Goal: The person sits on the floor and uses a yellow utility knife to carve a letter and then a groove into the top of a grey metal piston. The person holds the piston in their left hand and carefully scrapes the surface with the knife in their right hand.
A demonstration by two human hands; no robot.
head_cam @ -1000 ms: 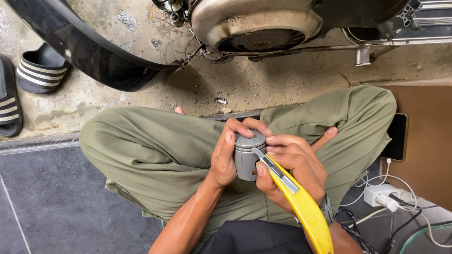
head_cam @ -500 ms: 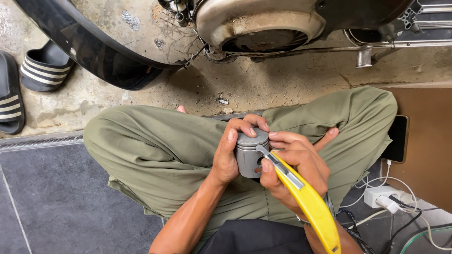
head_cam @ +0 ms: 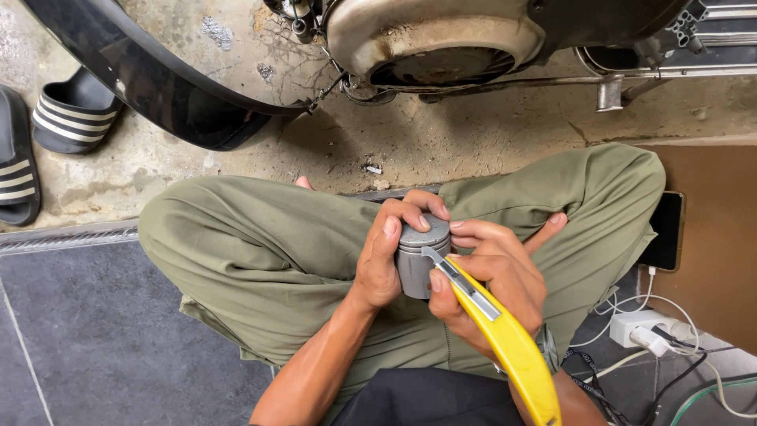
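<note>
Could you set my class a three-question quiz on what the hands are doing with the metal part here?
1. True or false: the left hand grips the grey piston.
2. What does the right hand hold? A. a spanner B. a yellow knife C. a rag
3. Fill in: the knife's blade tip touches the piston near its ____ end.

Key
1. True; the fingers wrap its side and top.
2. B; the blade is extended.
3. Top, just under the rim, over the lap of the green trousers.
</note>
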